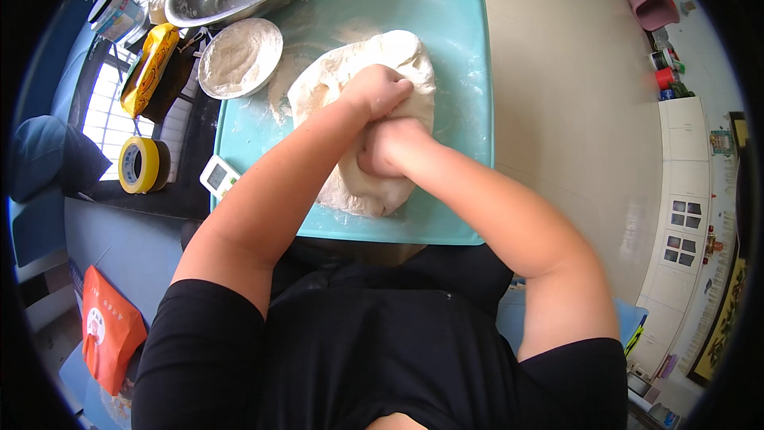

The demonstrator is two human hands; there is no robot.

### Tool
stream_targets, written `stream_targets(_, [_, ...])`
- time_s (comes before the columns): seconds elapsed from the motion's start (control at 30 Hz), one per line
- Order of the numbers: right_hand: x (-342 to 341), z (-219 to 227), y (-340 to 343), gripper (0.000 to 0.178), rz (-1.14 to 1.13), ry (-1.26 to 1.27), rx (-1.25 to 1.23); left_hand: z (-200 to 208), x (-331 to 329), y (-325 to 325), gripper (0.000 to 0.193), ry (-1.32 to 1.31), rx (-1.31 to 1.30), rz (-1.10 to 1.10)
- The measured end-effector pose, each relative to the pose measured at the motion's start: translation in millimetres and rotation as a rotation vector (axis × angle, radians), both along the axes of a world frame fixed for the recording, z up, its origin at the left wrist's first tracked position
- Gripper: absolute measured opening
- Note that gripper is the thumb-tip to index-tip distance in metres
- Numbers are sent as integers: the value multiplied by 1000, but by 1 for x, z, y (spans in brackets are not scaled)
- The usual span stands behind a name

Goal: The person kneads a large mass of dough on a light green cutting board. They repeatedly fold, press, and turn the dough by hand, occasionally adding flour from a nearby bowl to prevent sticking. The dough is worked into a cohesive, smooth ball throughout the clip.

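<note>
A large pale lump of dough (358,56) lies on a turquoise mat (461,111) in front of me, its surface folded and dented. My left hand (380,91) is closed in a fist against the dough's upper middle. Just below it, my right hand (390,147) presses down into the dough, rounded like a fist, with its knuckles sunk out of sight. The two hands are close together, and my forearms reach in from either side.
A metal bowl (187,1) and a white bowl of flour (239,60) stand at the far left. Left of the mat are a yellow packet (151,68), a tape roll (137,166) and a white digital timer (218,176). An orange bag (111,326) sits lower left.
</note>
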State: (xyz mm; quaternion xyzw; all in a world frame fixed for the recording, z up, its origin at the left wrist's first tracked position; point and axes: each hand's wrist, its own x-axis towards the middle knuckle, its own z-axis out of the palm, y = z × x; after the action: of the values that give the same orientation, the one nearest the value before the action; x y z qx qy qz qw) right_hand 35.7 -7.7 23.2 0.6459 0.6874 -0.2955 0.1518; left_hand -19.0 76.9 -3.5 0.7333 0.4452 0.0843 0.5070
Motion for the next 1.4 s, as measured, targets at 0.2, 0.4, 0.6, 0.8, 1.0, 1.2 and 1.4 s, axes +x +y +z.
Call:
stream_targets(0.2, [22,-15,-6,32,69,144,157,-10,-23,-6,25,-156,156,170])
stream_targets(0.4, [79,-28,-30,25,-413,657,614,-31,-103,-21,26,-137,1163,593])
stream_targets(0.6, [100,-74,78,38,-1026,995,611,-30,-105,-12,33,-477,-149,738])
stream_targets(0.8, [45,11,69,53,-1101,1412,229,21,-73,-86,25,-33,596,-11])
stream_targets(1.0, [31,4,20,37,-459,788,663,29,-93,-101,15,-270,588,-123])
stream_targets(1.2, [8,-6,-75,22,118,543,1067,46,-105,-58,24,-530,713,333])
stream_targets(1.4, [22,6,-87,88,-74,191,981,33,-101,-68,70,-183,669,-269])
